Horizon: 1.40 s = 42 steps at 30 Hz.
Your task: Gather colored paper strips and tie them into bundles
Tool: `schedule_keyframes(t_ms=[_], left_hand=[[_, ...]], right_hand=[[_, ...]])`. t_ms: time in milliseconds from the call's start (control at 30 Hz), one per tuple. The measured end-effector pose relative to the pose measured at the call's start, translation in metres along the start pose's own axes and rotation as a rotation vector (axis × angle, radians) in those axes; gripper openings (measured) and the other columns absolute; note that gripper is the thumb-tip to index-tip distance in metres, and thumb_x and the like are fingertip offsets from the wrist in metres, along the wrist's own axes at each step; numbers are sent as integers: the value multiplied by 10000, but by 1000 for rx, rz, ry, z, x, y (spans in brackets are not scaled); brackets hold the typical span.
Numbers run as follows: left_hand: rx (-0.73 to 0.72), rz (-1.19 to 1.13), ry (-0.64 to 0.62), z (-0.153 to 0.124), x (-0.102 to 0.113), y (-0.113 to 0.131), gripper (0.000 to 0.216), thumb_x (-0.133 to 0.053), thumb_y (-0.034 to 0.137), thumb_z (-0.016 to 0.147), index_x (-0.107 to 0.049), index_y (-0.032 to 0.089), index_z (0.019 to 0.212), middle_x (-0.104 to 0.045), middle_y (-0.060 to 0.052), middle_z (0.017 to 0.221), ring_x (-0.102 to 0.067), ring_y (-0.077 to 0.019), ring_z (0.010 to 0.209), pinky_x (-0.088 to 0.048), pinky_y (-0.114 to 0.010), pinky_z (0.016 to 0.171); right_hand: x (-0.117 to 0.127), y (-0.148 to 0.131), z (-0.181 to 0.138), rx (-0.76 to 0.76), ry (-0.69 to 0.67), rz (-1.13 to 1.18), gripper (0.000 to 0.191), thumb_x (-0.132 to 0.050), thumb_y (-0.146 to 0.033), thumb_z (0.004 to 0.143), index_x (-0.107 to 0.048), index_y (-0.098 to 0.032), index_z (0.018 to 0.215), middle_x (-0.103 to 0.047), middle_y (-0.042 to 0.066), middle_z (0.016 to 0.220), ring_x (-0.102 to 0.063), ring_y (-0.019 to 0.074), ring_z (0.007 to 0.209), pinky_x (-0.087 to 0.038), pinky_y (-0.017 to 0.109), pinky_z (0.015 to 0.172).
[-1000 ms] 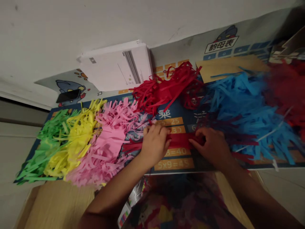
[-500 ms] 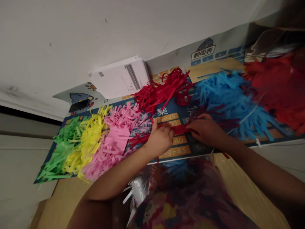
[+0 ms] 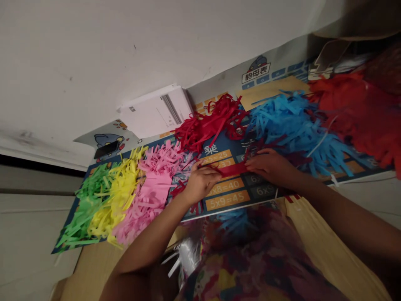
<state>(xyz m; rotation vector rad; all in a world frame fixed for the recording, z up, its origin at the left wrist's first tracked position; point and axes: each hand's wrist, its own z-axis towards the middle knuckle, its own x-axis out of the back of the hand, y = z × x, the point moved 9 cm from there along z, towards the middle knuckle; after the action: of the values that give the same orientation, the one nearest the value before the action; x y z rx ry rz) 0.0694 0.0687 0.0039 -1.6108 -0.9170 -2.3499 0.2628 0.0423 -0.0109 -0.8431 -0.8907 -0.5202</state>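
A dark red strip of fringed paper point(image 3: 232, 169) lies stretched between my hands, low over the patterned table mat. My left hand point(image 3: 203, 180) has its fingers closed on the strip's left end. At the other end, my right hand point(image 3: 272, 166) pinches the strip between thumb and fingers. Dark red fringe spreads out beyond both hands, partly hidden under them. Just behind lies a bunch of bright red fringed paper point(image 3: 211, 124), and blue fringed paper point(image 3: 290, 117) lies to the right of my right hand.
Left on the mat are pink point(image 3: 156, 184), yellow point(image 3: 117, 196) and green fringed paper point(image 3: 89, 205). A white box point(image 3: 156, 113) stands by the wall, with a dark phone-like object point(image 3: 107, 149) to its left. More red fringed paper point(image 3: 354, 104) is piled at right, near a brown sheet point(image 3: 272, 91).
My left hand has shifted a little left along the strip, showing more flat red paper between the hands. My right hand stays at its end. The view has tilted slightly.
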Motion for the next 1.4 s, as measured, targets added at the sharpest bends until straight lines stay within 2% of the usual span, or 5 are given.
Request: schedule_keyframes(t_ms=[233,333,767,1233,1400], left_hand=[[-6,137,1,0,1,16,217,-513,250,992,-729,243,1008,-795,-18,1017,-723,-189,960,-270,-491,1173],[-48,230,-20,-2,-1,25,217,-506,202,990,-719,230,1019,-790,-16,1009,-713,-184,930,-247,-502,1170],[429,159,-85,3,-4,-13,210,-536,285,967,-728,210,924,-768,-50,1101,-647,-251,1001,-375,-477,909],[496,183,-85,3,-6,-19,191,-604,333,914,-705,214,1024,-755,-72,1061,-632,-271,989,-375,-487,892],[105,386,-29,10,0,16,155,-565,227,966,-666,229,1084,-706,-59,1110,-575,-250,1090,-333,-495,1037]], right_hand=[[5,-37,5,17,23,-180,329,-625,-293,873,-664,-178,1179,-724,105,1177,-604,283,1118,-311,429,908],[-1,-44,7,74,35,-210,168,-566,-244,947,-716,-228,1022,-763,43,1013,-625,239,1014,-275,413,883],[-24,8,35,-282,-257,-134,252,-468,-282,966,-701,-203,910,-747,65,886,-646,238,870,-317,379,796],[-29,20,35,-310,-236,-116,173,-560,-283,924,-707,-213,866,-724,36,791,-620,220,771,-320,362,750],[3,-18,37,-118,-36,-325,149,-575,-249,934,-718,-210,946,-741,82,997,-612,259,946,-310,399,805]])
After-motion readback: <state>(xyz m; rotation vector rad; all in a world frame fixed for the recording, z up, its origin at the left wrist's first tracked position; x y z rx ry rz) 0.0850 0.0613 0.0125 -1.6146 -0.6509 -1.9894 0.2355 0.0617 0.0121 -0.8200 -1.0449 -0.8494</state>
